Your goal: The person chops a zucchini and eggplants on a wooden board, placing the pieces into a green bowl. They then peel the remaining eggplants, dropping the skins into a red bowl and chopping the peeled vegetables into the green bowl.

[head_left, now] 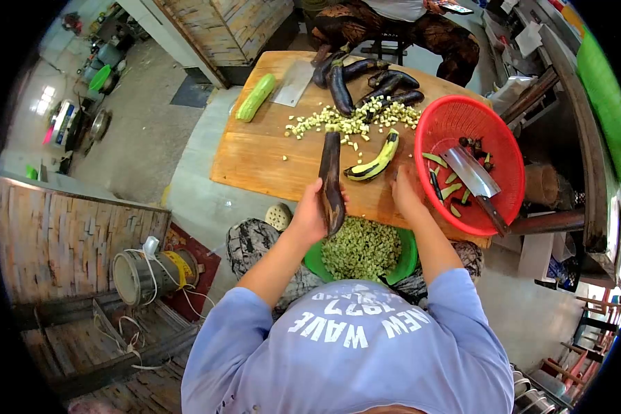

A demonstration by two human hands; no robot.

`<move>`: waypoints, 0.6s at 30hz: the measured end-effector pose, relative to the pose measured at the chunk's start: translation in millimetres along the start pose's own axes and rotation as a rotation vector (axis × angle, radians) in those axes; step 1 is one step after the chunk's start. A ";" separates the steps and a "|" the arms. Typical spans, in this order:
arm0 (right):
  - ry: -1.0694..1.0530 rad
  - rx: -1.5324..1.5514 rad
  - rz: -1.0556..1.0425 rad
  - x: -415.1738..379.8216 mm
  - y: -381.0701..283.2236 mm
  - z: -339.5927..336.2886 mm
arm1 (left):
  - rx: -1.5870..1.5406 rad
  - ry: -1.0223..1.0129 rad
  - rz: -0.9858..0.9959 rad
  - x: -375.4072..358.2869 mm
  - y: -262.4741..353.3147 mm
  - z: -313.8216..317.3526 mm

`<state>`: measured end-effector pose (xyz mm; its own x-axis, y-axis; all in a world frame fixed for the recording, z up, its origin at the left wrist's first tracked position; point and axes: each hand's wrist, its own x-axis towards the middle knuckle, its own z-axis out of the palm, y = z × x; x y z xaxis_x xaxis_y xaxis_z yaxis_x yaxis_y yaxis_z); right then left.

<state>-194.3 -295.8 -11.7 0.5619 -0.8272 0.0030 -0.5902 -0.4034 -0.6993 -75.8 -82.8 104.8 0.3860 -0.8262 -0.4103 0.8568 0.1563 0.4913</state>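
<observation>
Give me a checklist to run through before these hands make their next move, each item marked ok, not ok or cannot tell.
1. Long dark-purple eggplant held in the left hand: ok.
2. Right hand empty: cannot tell; its fingertips don't show clearly.
3. Wooden-handled steel cleaver off the tan wooden tabletop: ok, it lies in the round red plastic basket.
4. Tabletop free of loose pale diced cubes: not ok, they lie scattered across it.
5. Round green plastic basin in front of the person, by the near table edge: ok, holding chopped pieces.
</observation>
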 end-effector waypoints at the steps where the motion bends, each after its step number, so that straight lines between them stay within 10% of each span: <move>1: -0.137 -0.110 -0.033 -16.1 -19.9 -22.6 | -0.010 -0.024 -0.016 3.4 0.7 2.4; 8: -0.057 0.909 -0.003 -69.4 -93.8 -134.4 | -0.075 -0.115 -0.188 31.1 -18.9 63.0; 18: 0.171 0.763 -0.192 -56.8 -95.3 -198.0 | 0.220 -0.270 -0.295 29.3 -62.8 164.2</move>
<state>-284.7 -287.8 196.4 0.4799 -0.8441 0.2390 0.1007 -0.2176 -0.9708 -174.5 -205.7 188.1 0.0083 -0.9343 -0.3563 0.8124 -0.2015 0.5471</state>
